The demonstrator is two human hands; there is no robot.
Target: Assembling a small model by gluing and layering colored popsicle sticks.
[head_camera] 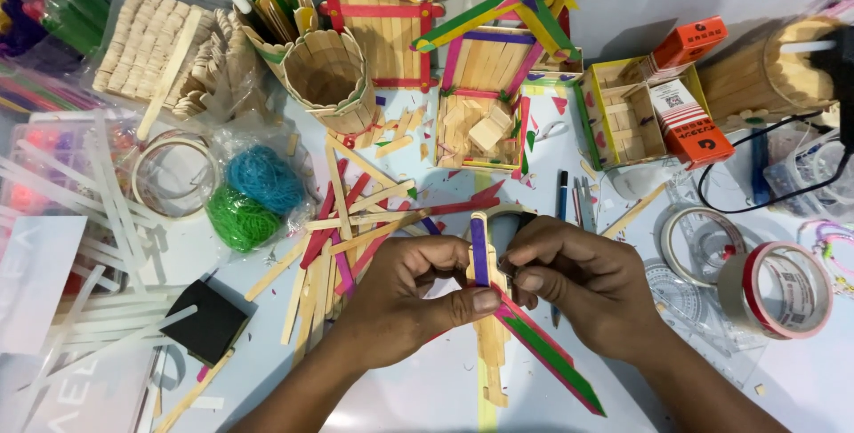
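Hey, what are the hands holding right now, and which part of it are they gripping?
Both hands pinch a purple craft stick near its middle: the left hand from the left, the right hand from the right. It stands over a plain wooden stick assembly.

Loose sticks [342,228] lie left of the hands [498,286], tape roll [776,289] right.

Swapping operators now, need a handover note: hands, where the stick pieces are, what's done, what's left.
Left hand: fingers pinch a purple craft stick, upright against a plain wooden stick piece.
Right hand: fingers close on the same spot from the other side.
A pink-and-green stick strip runs out from under the hands towards the lower right.
Loose sticks lie in a pile left of the hands; tape rolls to the right.
Done: several sticks already joined.
Left: purple stick is held, not released.
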